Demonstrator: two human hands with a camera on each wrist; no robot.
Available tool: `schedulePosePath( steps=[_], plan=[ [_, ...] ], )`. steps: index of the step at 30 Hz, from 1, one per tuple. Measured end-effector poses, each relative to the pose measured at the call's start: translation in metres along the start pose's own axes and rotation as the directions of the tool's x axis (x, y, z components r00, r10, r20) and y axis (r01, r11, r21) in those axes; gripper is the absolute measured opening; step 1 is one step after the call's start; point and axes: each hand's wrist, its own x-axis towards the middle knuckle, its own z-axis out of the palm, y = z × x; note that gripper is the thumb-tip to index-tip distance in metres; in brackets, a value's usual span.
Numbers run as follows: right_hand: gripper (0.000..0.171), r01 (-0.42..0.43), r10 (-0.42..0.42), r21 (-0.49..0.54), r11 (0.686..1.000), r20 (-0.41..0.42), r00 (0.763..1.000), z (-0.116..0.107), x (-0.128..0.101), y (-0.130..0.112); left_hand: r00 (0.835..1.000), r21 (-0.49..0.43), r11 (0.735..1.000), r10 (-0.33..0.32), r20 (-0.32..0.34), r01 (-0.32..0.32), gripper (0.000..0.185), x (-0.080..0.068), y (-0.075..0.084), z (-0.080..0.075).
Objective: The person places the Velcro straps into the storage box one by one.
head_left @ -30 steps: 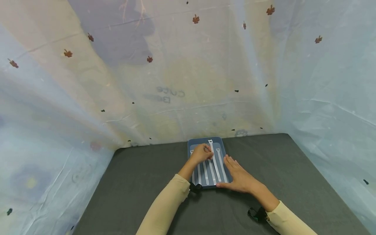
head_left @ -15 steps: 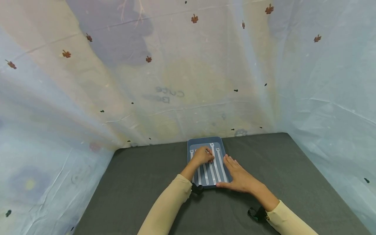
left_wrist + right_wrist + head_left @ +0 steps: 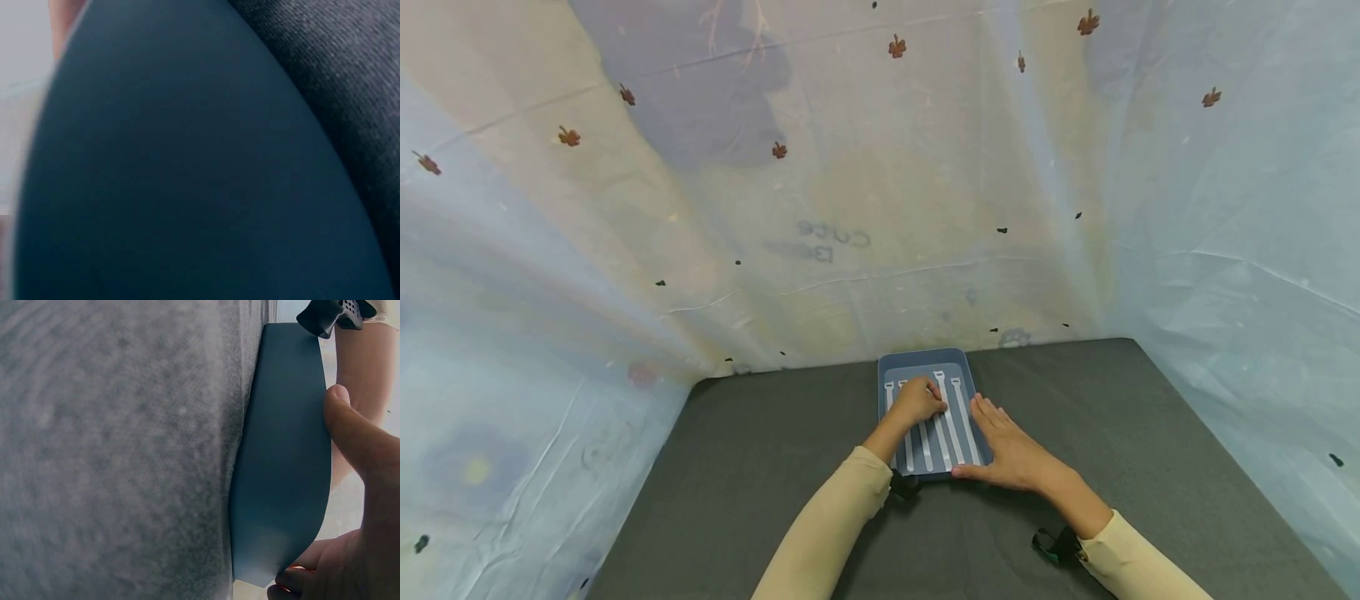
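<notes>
Writing: faint grey mirrored letters show through the translucent pale plastic sheeting [image 3: 850,208] behind the table; they seem to read "Cute" above "B…", the rest not legible. No labels readable on the tray or the ties.

Shallow rectangular blue-grey plastic tray [image 3: 925,360] lies on the dark grey felt-covered table [image 3: 1150,433], near its far edge, about midway across. Rounded corners, low raised rim. In it lie white plastic cable ties [image 3: 958,417], side by side, parallel, running from near edge to far edge, square heads at the far end. At least five strips visible; those in the middle are partly covered by the left hand.

Left hand [image 3: 917,400]: over the middle of the tray, fingers curled down onto the ties near their heads. Appears to pinch one tie; which one cannot be told. The left wrist view is filled by the blurred dark blue tray surface, with table felt at upper right.

Right hand [image 3: 1011,454]: fingers straight and relaxed, lying flat along the tray's right side, thumb against the near right corner. The right wrist view shows the thumb [image 3: 356,434] resting on the tray's rim [image 3: 284,456], not wrapped round it.

Surroundings: the sheeting encloses the table on three sides, dotted with small brown flower shapes and black specks. Both forearms wear cream sleeves [image 3: 827,533]; a black wrist strap [image 3: 1058,546] sits at the right cuff.
</notes>
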Motion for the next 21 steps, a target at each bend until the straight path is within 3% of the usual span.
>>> schedulePosePath(
  steps=[21],
  plan=[
    [0.125,-0.003,0.003,-0.011,1.0,0.002,1.0,0.0007,0.0012,0.0017,1.0,0.018,1.0,0.007,-0.005,-0.007,0.016,0.0023,-0.0027,0.0044]
  ],
)
